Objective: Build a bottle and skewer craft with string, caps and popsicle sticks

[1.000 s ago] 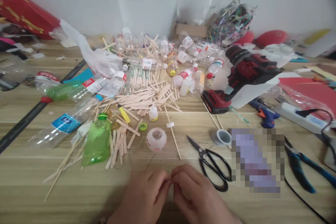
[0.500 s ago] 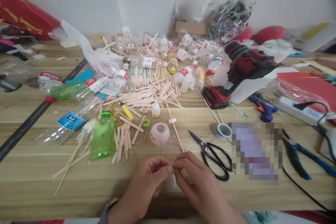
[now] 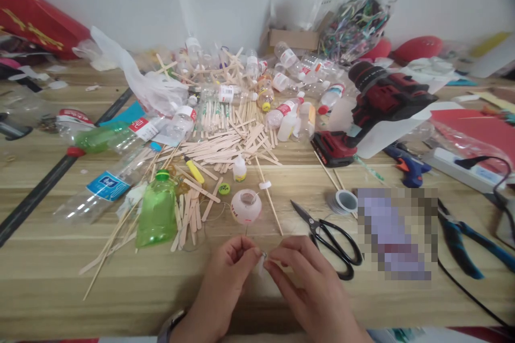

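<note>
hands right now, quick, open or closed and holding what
Left hand: closed, pinching a small item, too small to identify.
Right hand: fingertips at that item; grip unclear.

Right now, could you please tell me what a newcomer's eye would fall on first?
Probably the red-and-black drill, right of centre. Next, perhaps, the green-capped green bottle on the left, then the left hand and right hand, close together at front centre with a tiny item between them.

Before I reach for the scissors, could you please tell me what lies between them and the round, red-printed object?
In the head view, a thin wooden stick lies between the scissors and the round object.
</note>
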A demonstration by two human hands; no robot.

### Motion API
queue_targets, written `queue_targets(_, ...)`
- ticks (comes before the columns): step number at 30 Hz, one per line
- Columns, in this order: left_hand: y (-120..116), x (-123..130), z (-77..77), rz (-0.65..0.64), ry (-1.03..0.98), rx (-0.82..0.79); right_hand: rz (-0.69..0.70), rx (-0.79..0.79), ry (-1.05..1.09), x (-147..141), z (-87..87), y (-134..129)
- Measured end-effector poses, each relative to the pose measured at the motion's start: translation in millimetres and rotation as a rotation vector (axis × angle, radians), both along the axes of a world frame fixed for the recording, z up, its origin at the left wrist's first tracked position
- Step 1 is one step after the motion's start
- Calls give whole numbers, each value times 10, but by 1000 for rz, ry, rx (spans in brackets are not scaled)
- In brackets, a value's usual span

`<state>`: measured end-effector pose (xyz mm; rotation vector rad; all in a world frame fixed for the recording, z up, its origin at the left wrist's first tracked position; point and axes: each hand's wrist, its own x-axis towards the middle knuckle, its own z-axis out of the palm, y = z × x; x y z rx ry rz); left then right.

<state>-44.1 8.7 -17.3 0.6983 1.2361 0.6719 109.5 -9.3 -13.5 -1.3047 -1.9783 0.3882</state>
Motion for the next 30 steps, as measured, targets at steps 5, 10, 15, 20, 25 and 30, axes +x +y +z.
queue_targets(5, 18, 16, 21, -3, 53, 31, 38, -45, -3, -15, 9, 24)
queue_targets(10, 30, -27, 32, -62, 147, 150, 59, -81, 44, -39, -36, 53)
queue_targets(15, 24, -49, 58, -198, 250, 270, 42, -117, 70, -41, -54, 40)
queue_targets(20, -26, -31, 46, -211, 260, 302, 93, -433, 304, -58, 29, 45)
queue_targets(25, -32, -75, 26, -208, 230, 265, 146, -639, 443, 43, 56, 34)
queue_targets(30, 2, -167, -7, -194, 249, 218, 240, -970, 991, 176, -86, -3)
